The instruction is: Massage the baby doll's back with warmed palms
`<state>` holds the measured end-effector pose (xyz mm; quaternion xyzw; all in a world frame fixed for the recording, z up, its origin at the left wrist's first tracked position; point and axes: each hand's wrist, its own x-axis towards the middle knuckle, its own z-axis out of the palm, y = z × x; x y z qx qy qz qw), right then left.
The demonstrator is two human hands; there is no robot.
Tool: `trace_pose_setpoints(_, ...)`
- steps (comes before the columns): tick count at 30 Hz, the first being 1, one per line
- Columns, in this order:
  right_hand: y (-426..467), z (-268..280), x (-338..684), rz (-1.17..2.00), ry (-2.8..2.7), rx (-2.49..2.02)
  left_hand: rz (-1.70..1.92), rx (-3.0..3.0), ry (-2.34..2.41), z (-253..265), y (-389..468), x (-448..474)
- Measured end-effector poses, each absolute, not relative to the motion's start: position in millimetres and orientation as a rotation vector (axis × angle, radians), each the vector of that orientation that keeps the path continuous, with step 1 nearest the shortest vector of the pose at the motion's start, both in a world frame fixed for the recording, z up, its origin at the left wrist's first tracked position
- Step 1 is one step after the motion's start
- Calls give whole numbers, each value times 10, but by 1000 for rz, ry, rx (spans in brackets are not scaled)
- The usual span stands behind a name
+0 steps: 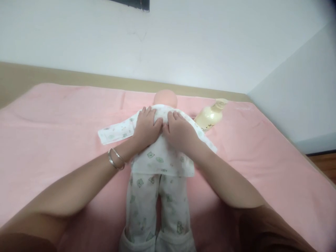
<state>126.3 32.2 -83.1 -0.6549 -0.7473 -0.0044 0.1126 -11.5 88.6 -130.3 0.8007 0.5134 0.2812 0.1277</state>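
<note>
A baby doll lies face down on a pink sheet, its bald head pointing away from me. It wears a white top and white trousers, both printed with small green figures. My left hand rests flat on the left side of the doll's upper back. On the right side of the back lies my right hand, fingers stretched forward. The two thumbs nearly meet at the middle. Neither hand grasps anything. One sleeve of the top reaches out to the left; the other slants to the right, partly behind my right wrist.
A pale yellow pump bottle lies tilted on the pink sheet, just right of the doll's shoulder. The tan table edge runs along a white wall. Part of a dark object shows at the top.
</note>
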Motion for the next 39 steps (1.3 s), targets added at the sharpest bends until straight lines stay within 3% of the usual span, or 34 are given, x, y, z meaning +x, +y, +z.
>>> trace_pose_setpoints(12,461,-1098,1309,-39,-2053,-1786,870,2438,1493,-1402,953,-144)
trace_pose_setpoints(22,519,-977,1405,31,-2175,-1847,610,2508,1585,-1017,526,-79)
trace_pose_setpoints(31,190,-929,1190,-176,-2192,-1874,524,2403,1539,-1004,890,-171)
trace_pose_setpoints(39,582,-977,1418,13,-2251,-1840,562,2526,1561,-989,471,-18)
